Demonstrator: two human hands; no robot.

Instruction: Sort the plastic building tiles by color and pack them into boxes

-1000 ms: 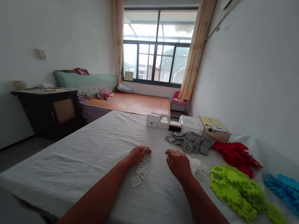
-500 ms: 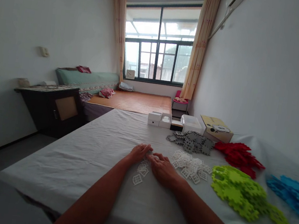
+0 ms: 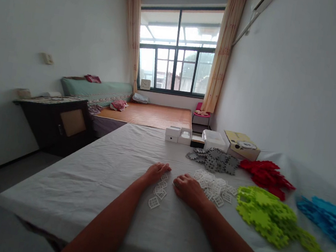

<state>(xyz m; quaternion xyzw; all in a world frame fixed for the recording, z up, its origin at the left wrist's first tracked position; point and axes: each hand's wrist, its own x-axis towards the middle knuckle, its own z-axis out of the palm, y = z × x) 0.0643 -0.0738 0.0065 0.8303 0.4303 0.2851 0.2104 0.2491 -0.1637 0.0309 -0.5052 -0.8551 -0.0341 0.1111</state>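
My left hand (image 3: 156,173) lies palm down on a short chain of white lattice pieces (image 3: 158,193) on the white sheet, its fingers together and slightly curled over them. My right hand (image 3: 188,189) rests just to the right of it, fingers curled down on the sheet, at the left edge of a loose heap of white pieces (image 3: 216,186). What either hand grips, if anything, is hidden under the fingers.
Piles of interlocking pieces lie to the right: grey (image 3: 214,160), red (image 3: 266,176), lime green (image 3: 273,216), blue (image 3: 328,215). White boxes (image 3: 178,135), a clear tub (image 3: 214,140) and a cardboard box (image 3: 242,145) stand at the far edge. A dark cabinet (image 3: 60,122) stands left.
My right hand slid left from the white heap until it met my left hand, then drew back slightly to the right. My left hand has stayed on the white chain.
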